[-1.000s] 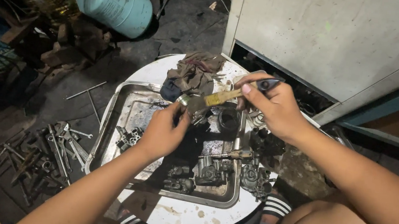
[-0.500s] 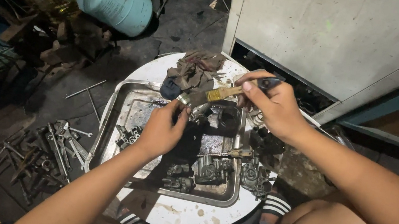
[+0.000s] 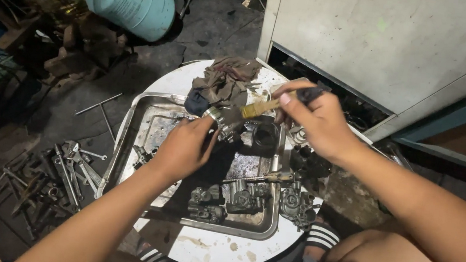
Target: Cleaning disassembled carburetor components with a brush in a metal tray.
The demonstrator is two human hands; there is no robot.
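Round metal part [image 3: 218, 119], silvery and grimy, sits centre frame above the tray [image 3: 128, 131], gripped in left hand [image 3: 184, 148] fingers. Right hand [image 3: 319, 120] fingers pinch a brush [image 3: 259, 109], bristles touching it.

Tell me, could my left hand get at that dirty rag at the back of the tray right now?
Probably not without letting go first. The left hand is wrapped around a round metal part over the tray, so it is occupied. The rag lies just beyond it, uncovered, with the brush in the right hand alongside.
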